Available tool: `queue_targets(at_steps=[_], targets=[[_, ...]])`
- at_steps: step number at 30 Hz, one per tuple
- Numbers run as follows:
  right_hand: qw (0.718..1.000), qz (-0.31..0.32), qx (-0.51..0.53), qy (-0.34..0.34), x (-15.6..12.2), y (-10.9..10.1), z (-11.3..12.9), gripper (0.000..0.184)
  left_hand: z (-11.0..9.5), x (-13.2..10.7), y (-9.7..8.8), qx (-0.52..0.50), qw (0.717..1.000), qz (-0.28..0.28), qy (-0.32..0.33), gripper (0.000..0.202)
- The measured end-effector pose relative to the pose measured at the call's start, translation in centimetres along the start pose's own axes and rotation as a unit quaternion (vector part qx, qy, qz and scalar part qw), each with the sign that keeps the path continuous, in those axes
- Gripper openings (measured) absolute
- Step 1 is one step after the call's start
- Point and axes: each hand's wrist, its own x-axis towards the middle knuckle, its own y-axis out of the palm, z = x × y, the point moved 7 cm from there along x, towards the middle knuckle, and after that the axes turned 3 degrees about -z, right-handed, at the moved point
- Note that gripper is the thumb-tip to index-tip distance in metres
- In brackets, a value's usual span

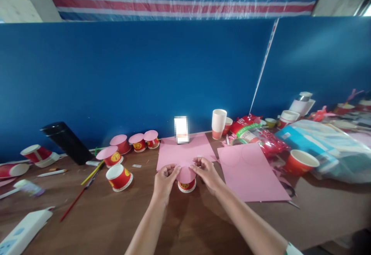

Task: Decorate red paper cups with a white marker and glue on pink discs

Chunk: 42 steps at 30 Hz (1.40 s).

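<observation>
A round pink paper disc [186,174] lies over the upturned end of a short red paper cup [187,187] in front of me. At the disc's left edge, my left hand [165,180] pinches it between thumb and fingers. My right hand [207,173] grips the opposite edge the same way. The disc hides the top of the cup, so I cannot tell whether the two touch. To the left stands another cut-down red cup [118,177], bare on top. Behind it, several similar cups carry pink discs, one of them a red cup with a disc [108,155].
Pink paper sheets [252,173] lie ahead and right, with scissors [288,189] partly beneath one. Rightward are tall stacked cups [218,123], a red plastic package [252,131] and an orange cup [301,162]. Leftward are a black bottle [66,142], brushes and a power strip [26,230].
</observation>
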Motion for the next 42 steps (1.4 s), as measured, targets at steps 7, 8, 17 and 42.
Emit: queue_targets(at_steps=[7, 8, 17, 42], targets=[[0.999, 0.000, -0.037, -0.037, 0.2, -0.2, -0.1, 0.038, 0.0, 0.1, 0.1, -0.024, 1.000, -0.005, -0.004, 0.048], [0.999, 0.002, -0.039, -0.038, 0.3, -0.2, -0.2, 0.038, 0.0, 0.1, 0.1, -0.028, 1.000, -0.003, -0.002, 0.047], [0.998, 0.007, -0.044, -0.043, 0.3, -0.1, -0.1, 0.039, 0.4, 0.3, 0.1, -0.030, 1.000, -0.001, 0.001, 0.045], [0.998, 0.000, -0.055, -0.035, 0.1, -0.1, -0.2, 0.042, 1.4, -1.2, 1.1, -0.013, 0.995, 0.095, -0.034, 0.061]])
